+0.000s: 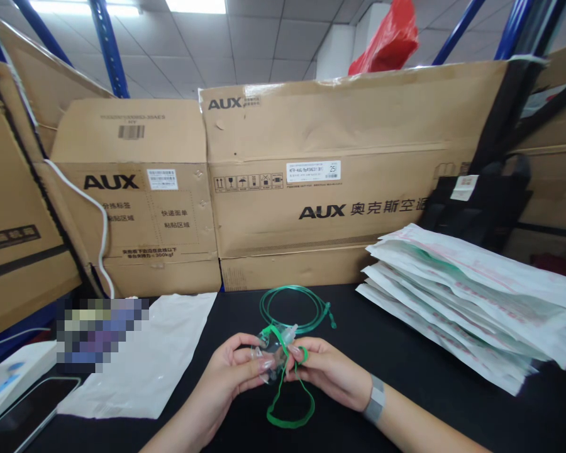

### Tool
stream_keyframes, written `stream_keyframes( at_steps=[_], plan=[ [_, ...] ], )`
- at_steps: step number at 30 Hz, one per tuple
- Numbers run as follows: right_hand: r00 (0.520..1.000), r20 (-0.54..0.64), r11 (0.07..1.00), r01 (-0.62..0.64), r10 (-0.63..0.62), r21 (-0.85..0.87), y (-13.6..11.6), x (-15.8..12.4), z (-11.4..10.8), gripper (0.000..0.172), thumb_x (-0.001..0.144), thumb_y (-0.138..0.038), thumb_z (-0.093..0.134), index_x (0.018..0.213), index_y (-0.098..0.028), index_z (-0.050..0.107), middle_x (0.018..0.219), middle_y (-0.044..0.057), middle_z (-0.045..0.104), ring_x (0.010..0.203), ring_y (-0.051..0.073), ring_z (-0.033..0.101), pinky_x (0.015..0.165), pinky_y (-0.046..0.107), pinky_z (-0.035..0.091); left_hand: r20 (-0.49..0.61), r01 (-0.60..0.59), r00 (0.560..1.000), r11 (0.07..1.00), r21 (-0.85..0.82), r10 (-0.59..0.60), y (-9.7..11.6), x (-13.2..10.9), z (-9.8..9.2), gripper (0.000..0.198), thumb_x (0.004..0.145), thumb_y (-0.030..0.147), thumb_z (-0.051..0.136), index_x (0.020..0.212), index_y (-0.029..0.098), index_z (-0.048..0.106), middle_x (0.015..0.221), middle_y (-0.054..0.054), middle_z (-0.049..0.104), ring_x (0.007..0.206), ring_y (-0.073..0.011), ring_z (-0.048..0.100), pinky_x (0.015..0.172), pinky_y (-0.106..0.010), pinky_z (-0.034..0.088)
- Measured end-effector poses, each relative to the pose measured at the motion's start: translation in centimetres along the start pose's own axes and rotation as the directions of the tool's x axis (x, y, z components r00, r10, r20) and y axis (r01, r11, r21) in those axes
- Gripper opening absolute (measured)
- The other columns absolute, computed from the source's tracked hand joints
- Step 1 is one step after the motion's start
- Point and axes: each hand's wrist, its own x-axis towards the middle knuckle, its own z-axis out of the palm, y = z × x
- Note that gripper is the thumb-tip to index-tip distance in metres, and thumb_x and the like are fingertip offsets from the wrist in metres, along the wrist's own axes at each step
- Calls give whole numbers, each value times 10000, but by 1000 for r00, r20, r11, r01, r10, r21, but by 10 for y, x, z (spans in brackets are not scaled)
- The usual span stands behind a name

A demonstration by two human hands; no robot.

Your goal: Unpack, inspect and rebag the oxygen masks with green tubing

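Note:
A clear plastic oxygen mask [274, 343] is held over the black table by my left hand [238, 363], its fingers closed on the mask's side. My right hand [324, 368] pinches the green elastic strap [290, 423] close to the mask's right side. The strap hangs down in a loop below both hands, and part of it crosses over the mask. A pale connector tip [290, 332] points up and right from the mask. Just beyond my hands lies a coil of green tubing [264, 308] with a connector end at its right.
At the right lies a stack of white paper-and-film packages [453, 302]. A white pouch [146, 365] and a phone [26, 415] are on the left. Cardboard panels [264, 220] stand along the back. A white cable [104, 233] runs down the left panel.

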Motion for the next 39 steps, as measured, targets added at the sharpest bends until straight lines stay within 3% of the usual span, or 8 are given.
stream_keyframes(
  at_steps=[26, 30, 33, 36, 39],
  plan=[
    [1000, 8, 1000, -1, 1, -15, 0, 0, -1, 202, 738, -303, 623, 692, -109, 655, 743, 27, 594, 723, 117, 555, 779, 307, 409, -1, -8, 1000, 1000, 26, 8, 1, 0, 2, 354, 569, 179, 752, 830, 154, 514, 727, -37, 699, 648, -115, 638, 617, -207, 480],
    [1000, 26, 1000, 5, -5, 2, 0, 0, -2, 207, 750, -300, 611, 698, -105, 654, 752, 32, 587, 720, 114, 543, 767, 295, 405, 41, -25, 999, 1000, -9, 26, 1, -2, 2, 351, 581, 203, 750, 842, 158, 520, 756, -50, 702, 686, -131, 645, 652, -229, 482],
    [999, 38, 997, 30, -32, 73, -2, -1, -3, 177, 732, -277, 633, 683, -108, 652, 690, 12, 559, 670, 100, 524, 735, 277, 405, 136, 11, 991, 997, -83, 0, 4, -2, 1, 292, 693, 403, 632, 797, 148, 536, 811, -100, 703, 702, -161, 654, 684, -283, 484],
    [993, 91, 995, 64, -71, 75, -6, -3, -3, 196, 718, -276, 646, 640, -97, 661, 686, 8, 518, 643, 90, 500, 656, 233, 395, 229, 159, 963, 985, -63, -141, 5, -2, 1, 555, 753, 635, 336, 738, 128, 563, 785, -146, 702, 644, -191, 661, 650, -311, 477],
    [982, 184, 999, 47, -44, -14, -11, -8, 1, 199, 697, -275, 662, 622, -92, 686, 724, 15, 494, 660, 95, 491, 622, 223, 384, 316, 266, 909, 962, 61, -271, 1, -4, 4, 755, 722, 709, 169, 785, 100, 612, 728, -153, 695, 636, -213, 657, 636, -325, 462]
  ],
)
